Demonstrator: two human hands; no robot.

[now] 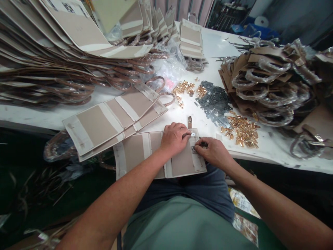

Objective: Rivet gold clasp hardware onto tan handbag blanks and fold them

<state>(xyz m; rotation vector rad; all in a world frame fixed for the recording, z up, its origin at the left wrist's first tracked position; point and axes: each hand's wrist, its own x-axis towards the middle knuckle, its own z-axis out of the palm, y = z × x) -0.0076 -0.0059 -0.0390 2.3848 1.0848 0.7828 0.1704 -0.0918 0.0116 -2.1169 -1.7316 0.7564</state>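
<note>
From my distant station I count one left hand (173, 138) and one right hand (212, 151), one beige bag panel (182, 165) under them, and two overlapping bag panels (99, 125) beside it. I make it one strap tab (189, 122), one white roll (261, 21), one spread of dark metal plates (214, 100) and at least two heaps of gold-coloured fittings (243, 130). The individual plates and fittings are too many for me to number.

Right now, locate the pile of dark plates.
In the head view, the dark pile lies right of center on the white table, beyond the right hand, beside the largest gold heap.
</note>
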